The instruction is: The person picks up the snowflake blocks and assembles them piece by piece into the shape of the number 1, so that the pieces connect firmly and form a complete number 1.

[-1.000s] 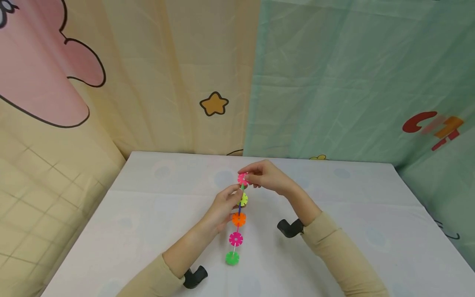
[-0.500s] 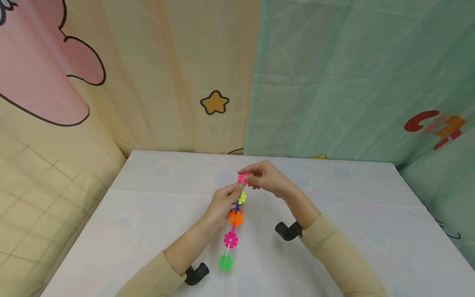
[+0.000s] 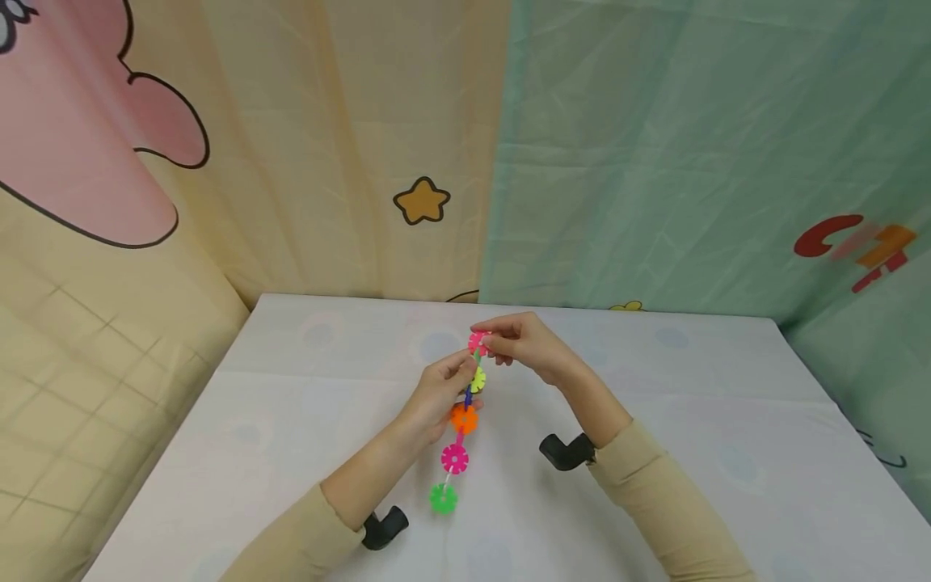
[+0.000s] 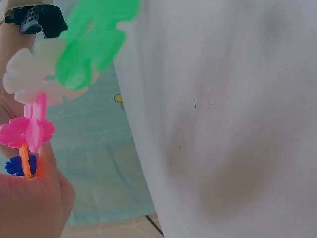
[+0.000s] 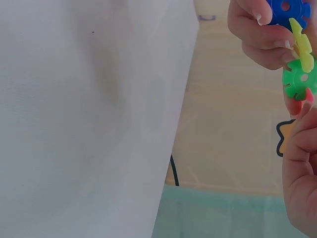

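Note:
A chain of slotted plastic snowflake discs hangs between my hands above the table. In the head view, my left hand [image 3: 435, 396] grips it around the yellow disc [image 3: 478, 380], thumb on the near side. My right hand [image 3: 527, 346] pinches the pink disc [image 3: 478, 343] at the upper end, joined to a green disc [image 5: 297, 79]. Below my left hand come a blue disc [image 5: 283, 12], an orange disc [image 3: 464, 419], a magenta disc [image 3: 455, 459], a white disc [image 4: 34, 72] and a bright green disc [image 3: 444, 499] at the free end. Fingers hide parts of the upper discs.
A white cloth covers the table [image 3: 291, 453]. Yellow and green printed curtains [image 3: 633, 162] hang behind and beside it. Black wrist camera mounts [image 3: 567, 452] stick out from both wrists, near the beige sleeves.
The chain's lower end has swung left, then risen slightly. Both hands have shifted a little, with the left thumb now higher on the chain; each keeps its hold.

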Available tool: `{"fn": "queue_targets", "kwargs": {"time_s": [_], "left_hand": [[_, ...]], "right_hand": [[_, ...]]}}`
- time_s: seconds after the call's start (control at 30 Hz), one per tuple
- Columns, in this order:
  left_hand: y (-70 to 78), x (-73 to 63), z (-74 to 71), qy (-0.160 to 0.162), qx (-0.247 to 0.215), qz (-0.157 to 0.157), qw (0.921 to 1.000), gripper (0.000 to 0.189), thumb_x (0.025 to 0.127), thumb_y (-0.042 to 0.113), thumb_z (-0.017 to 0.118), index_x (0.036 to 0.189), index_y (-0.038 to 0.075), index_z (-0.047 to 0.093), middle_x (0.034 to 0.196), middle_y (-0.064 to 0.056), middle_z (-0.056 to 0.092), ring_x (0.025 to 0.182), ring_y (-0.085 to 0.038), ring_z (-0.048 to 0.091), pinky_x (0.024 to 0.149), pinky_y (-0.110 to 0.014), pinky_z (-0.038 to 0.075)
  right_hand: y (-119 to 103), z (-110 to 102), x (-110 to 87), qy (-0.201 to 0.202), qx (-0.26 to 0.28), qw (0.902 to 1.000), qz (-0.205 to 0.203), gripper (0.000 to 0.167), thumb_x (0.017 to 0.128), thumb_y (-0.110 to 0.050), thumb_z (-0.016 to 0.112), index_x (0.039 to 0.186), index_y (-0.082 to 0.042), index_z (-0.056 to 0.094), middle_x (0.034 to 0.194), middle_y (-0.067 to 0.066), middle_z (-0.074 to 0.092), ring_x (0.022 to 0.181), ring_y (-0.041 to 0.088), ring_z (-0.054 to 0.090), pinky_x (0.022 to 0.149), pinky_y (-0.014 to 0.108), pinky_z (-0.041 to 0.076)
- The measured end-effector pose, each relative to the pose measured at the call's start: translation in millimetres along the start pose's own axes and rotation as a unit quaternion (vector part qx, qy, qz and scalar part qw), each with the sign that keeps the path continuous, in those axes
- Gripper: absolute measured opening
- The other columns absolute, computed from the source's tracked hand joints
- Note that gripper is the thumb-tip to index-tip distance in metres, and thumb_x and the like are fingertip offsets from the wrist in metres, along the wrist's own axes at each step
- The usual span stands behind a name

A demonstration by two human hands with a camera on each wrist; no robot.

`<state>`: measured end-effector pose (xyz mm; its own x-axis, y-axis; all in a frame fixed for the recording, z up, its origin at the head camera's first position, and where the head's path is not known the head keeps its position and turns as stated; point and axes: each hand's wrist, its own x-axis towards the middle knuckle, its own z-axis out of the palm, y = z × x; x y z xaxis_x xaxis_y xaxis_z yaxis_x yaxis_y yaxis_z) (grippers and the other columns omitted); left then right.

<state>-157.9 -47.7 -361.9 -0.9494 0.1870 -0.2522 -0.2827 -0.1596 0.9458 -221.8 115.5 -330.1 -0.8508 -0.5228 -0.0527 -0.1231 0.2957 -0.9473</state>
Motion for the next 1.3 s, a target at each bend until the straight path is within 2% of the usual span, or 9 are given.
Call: {"fn": "queue_targets", "kwargs": {"time_s": [0.13, 0.27, 0.4, 0.47, 0.63, 0.7, 0.83, 1.13, 1.3], "left_hand": [[0.3, 1.7, 0.9, -0.002, -0.003, -0.009, 1.0, 0.048, 0.098, 0.026, 0.046, 0.141, 0.005, 0.04, 0.127, -0.016, 0.044, 0.097, -0.024, 0.052, 0.077, -0.031, 0.053], [1.7, 2.9, 2.9, 0.003, -0.006, -0.011, 0.9999, 0.047, 0.098, 0.025, 0.046, 0.14, 0.006, 0.04, 0.118, -0.013, 0.045, 0.092, -0.023, 0.052, 0.079, -0.033, 0.053], [3.4, 4.1, 4.4, 0.006, -0.006, -0.008, 0.9999, 0.047, 0.097, 0.026, 0.047, 0.14, 0.007, 0.041, 0.106, -0.011, 0.045, 0.089, -0.022, 0.052, 0.079, -0.034, 0.053], [4.2, 4.5, 4.7, 0.009, -0.008, -0.003, 0.9999, 0.047, 0.097, 0.026, 0.048, 0.139, 0.006, 0.042, 0.102, -0.01, 0.045, 0.087, -0.022, 0.051, 0.078, -0.034, 0.053], [6.7, 5.5, 4.8, 0.023, -0.018, 0.005, 0.9996, 0.041, 0.098, 0.023, 0.049, 0.135, 0.007, 0.044, 0.094, -0.008, 0.048, 0.083, -0.021, 0.051, 0.075, -0.035, 0.054], [6.9, 6.4, 4.6, 0.026, -0.022, 0.007, 0.9994, 0.04, 0.098, 0.022, 0.048, 0.135, 0.008, 0.044, 0.092, -0.007, 0.05, 0.084, -0.023, 0.052, 0.079, -0.038, 0.053], [6.5, 8.2, 4.7, 0.031, -0.03, 0.015, 0.999, 0.038, 0.099, 0.021, 0.047, 0.134, 0.008, 0.042, 0.087, -0.004, 0.052, 0.086, -0.024, 0.052, 0.085, -0.041, 0.049], [5.9, 10.8, 6.5, 0.038, -0.039, 0.033, 0.998, 0.039, 0.098, 0.021, 0.047, 0.134, 0.007, 0.039, 0.089, -0.006, 0.05, 0.079, -0.018, 0.052, 0.081, -0.041, 0.052], [5.0, 13.0, 7.6, 0.038, -0.034, 0.031, 0.9983, 0.042, 0.099, 0.023, 0.047, 0.137, 0.009, 0.036, 0.095, -0.009, 0.049, 0.089, -0.025, 0.051, 0.084, -0.04, 0.051]], "right_hand": [[3.2, -1.7, 0.1, -0.002, 0.017, 0.9999, -0.002, 0.032, 0.093, -0.006, 0.055, 0.123, 0.004, 0.057, 0.076, 0.004, 0.059, 0.067, 0.026, 0.049, 0.06, 0.022, 0.044], [7.2, -2.4, -1.2, 0.007, 0.038, 0.9993, 0.004, 0.035, 0.094, -0.01, 0.054, 0.127, 0.002, 0.054, 0.075, 0.004, 0.057, 0.068, 0.02, 0.05, 0.062, 0.023, 0.044], [14.3, -1.5, -6.0, 0.028, 0.061, 0.9976, 0.017, 0.036, 0.095, -0.016, 0.054, 0.128, 0.0, 0.053, 0.083, 0.006, 0.06, 0.073, 0.018, 0.054, 0.066, 0.025, 0.046], [19.9, 0.0, -10.3, 0.042, 0.066, 0.9966, 0.027, 0.036, 0.095, -0.018, 0.054, 0.127, -0.001, 0.053, 0.092, 0.012, 0.061, 0.079, 0.021, 0.056, 0.068, 0.026, 0.048], [34.4, 9.7, -27.1, 0.048, 0.096, 0.9922, 0.063, 0.037, 0.095, -0.019, 0.054, 0.126, 0.001, 0.051, 0.109, 0.027, 0.055, 0.098, 0.039, 0.055, 0.076, 0.031, 0.052], [38.5, 16.2, -35.2, 0.039, 0.115, 0.9898, 0.075, 0.039, 0.095, -0.018, 0.054, 0.127, 0.003, 0.05, 0.107, 0.025, 0.057, 0.102, 0.043, 0.054, 0.079, 0.034, 0.052], [44.7, 29.5, -49.4, 0.01, 0.148, 0.9844, 0.095, 0.042, 0.093, -0.019, 0.058, 0.126, 0.005, 0.049, 0.1, 0.012, 0.062, 0.1, 0.037, 0.058, 0.083, 0.038, 0.051], [50.4, 47.4, -68.7, -0.042, 0.23, 0.9638, 0.128, 0.042, 0.087, -0.013, 0.065, 0.121, 0.005, 0.05, 0.09, 0.002, 0.064, 0.086, 0.018, 0.062, 0.082, 0.037, 0.052], [51.3, 52.9, -72.0, -0.037, 0.228, 0.9645, 0.127, 0.048, 0.087, -0.007, 0.064, 0.128, 0.004, 0.041, 0.085, 0.001, 0.063, 0.08, 0.017, 0.063, 0.079, 0.036, 0.053]]}}
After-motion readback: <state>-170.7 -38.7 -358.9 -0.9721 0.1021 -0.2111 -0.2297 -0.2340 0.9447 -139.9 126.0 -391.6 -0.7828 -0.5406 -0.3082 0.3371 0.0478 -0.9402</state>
